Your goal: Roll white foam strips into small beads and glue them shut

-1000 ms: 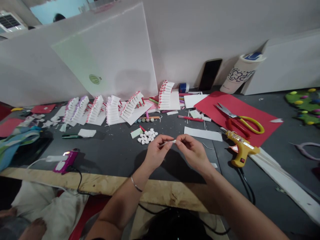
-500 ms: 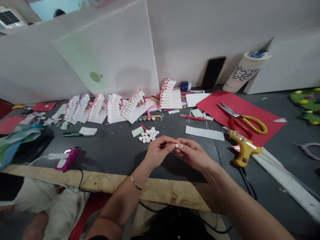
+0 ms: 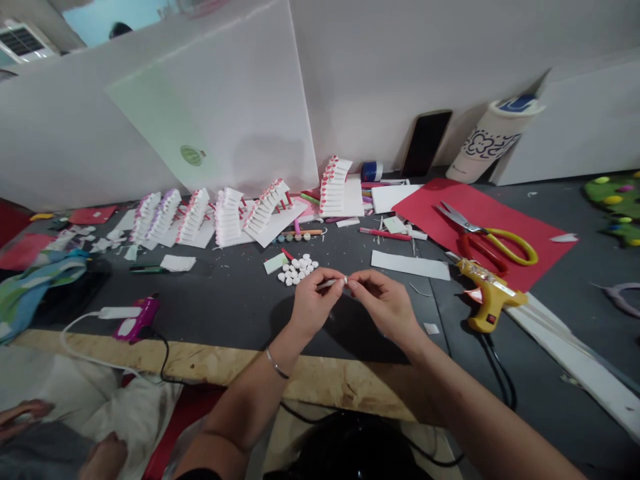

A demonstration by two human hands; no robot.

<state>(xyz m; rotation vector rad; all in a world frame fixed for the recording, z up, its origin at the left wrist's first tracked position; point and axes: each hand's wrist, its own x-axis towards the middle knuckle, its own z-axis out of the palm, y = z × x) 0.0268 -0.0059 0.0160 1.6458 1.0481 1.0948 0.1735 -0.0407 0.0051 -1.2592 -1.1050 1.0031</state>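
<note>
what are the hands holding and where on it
A small white stick-like piece, pinched between both hands: the left hand grips its length, the right hand pinches its right tip. What it is cannot be told.

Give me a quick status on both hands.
Left hand and right hand pinch a small white stick between fingertips. White discs just beyond. Nothing blocking.

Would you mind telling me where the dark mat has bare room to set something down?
Bare mat lies between the pink glue gun and the left hand. The back is crowded with paper stacks; scissors and the yellow glue gun fill the right.
</note>
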